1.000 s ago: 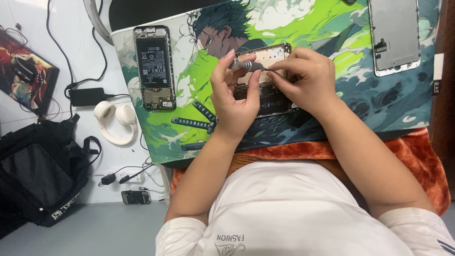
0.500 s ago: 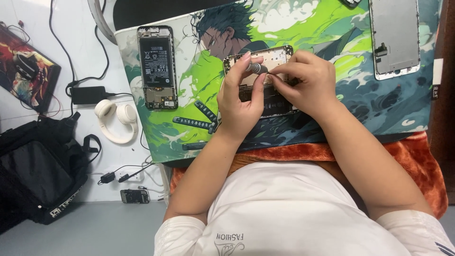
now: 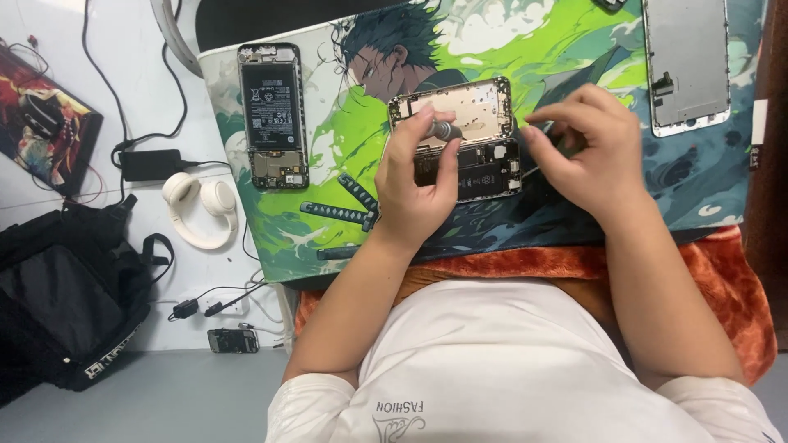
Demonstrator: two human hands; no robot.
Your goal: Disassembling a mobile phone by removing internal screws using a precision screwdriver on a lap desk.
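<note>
- A black fabric backpack (image 3: 57, 312) slumps on the floor at far left, soft and creased, with a black power brick (image 3: 152, 164) and white over-ear headphones (image 3: 199, 209) lying nearby among loose cables.
- A printed rubbery mat (image 3: 328, 164), green and teal with a cartoon figure, covers the surface; its face looks matte and grippy.
- On the mat's left part lies an opened phone (image 3: 273, 115), back off, its flat black battery exposed.
- The left hand (image 3: 410, 180) is curled, thumb and forefinger pinching a slim grey metal screwdriver (image 3: 446, 130) whose tip rests on the dismantled phone.
- That dismantled phone (image 3: 468, 135) lies flat in the middle of the mat, between the two hands: a gold-toned metal frame above, dark battery and board below. It is probably light and stiff but fragile, with thin connectors; best held by its side edges, not the board.
- The right hand (image 3: 587, 156) is loosely closed at the phone's right edge, fingertips pressed together; I cannot tell whether they pinch anything.
- Far right, a detached grey screen panel (image 3: 685, 66) lies flat, thin and likely brittle.
</note>
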